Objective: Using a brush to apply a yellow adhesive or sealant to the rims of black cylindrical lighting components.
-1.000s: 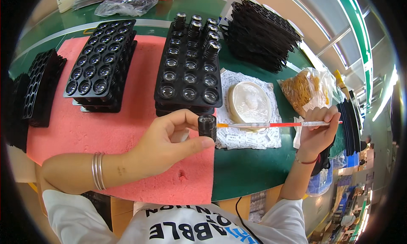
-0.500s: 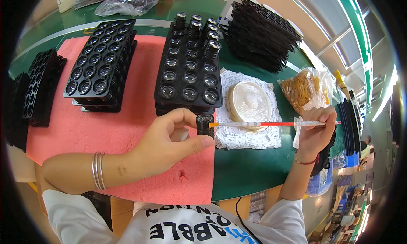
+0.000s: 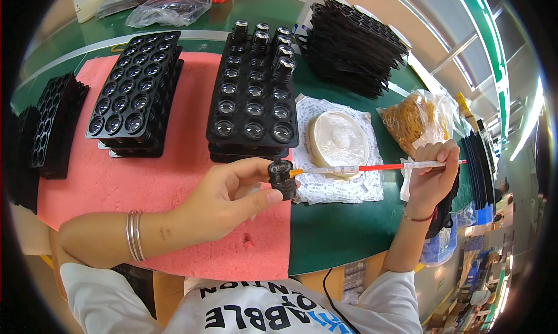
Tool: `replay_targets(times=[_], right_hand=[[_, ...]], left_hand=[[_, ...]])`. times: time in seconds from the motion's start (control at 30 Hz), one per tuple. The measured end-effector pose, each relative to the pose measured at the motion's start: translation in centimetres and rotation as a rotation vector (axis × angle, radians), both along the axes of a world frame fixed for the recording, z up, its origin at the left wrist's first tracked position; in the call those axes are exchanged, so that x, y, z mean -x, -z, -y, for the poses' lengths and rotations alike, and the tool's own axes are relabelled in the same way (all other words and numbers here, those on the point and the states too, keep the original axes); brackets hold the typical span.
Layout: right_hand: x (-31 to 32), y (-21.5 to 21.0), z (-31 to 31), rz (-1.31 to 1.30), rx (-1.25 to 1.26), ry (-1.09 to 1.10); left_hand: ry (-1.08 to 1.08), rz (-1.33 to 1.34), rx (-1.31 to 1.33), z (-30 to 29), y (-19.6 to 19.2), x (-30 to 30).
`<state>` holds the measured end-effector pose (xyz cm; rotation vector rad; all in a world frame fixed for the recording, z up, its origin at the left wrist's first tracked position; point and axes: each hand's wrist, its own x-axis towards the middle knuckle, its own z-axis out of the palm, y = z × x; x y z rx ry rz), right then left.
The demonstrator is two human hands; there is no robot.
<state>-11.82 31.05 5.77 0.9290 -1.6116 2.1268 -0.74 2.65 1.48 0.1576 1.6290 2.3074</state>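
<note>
My left hand [image 3: 229,197] pinches a small ribbed black lens barrel [image 3: 283,184] between thumb and fingers, above the pink mat's right edge. A slim brush [image 3: 381,167] with a red handle and yellowish bristles is gripped in my right hand [image 3: 435,174]. It lies almost level, and the bristles touch or nearly touch the barrel's upper rim; I cannot tell which. Behind the brush, a round whitish dish [image 3: 314,142] rests on printed white paper [image 3: 325,191]. Just beyond my left hand, a black tray [image 3: 249,150] bears lens pieces in rows, with several taller barrels standing at its far end.
On the pink mat [image 3: 192,107] stands another stack of black lens trays [image 3: 125,141]. Trays with round holes [image 3: 58,122] stand at far left. A tall pile of black trays [image 3: 351,49] rises at the back right, near a clear bag of yellowish pieces [image 3: 415,122].
The barrel in my left hand has tilted and shifted slightly, showing more of its ribbed side. The brush stays at its rim. The whole view has shifted a little.
</note>
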Motion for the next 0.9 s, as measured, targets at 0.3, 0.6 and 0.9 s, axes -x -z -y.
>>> replay_targets(times=[0.3, 0.6, 0.9], right_hand=[[-0.1, -0.7, -0.2, 0.054, 0.091, 0.032], [-0.2, -1.3, -2.1, 0.07, 0.24, 0.01], [0.1, -1.7, -1.7, 0.1, 0.263, 0.03]], left_hand=[[0.046, -0.119, 0.054, 0.3, -0.8, -0.8], [-0.438, -0.501, 0.623, 3.4, -9.8, 0.1], [-0.646, -0.573, 1.422, 18.1, -7.1, 11.3]])
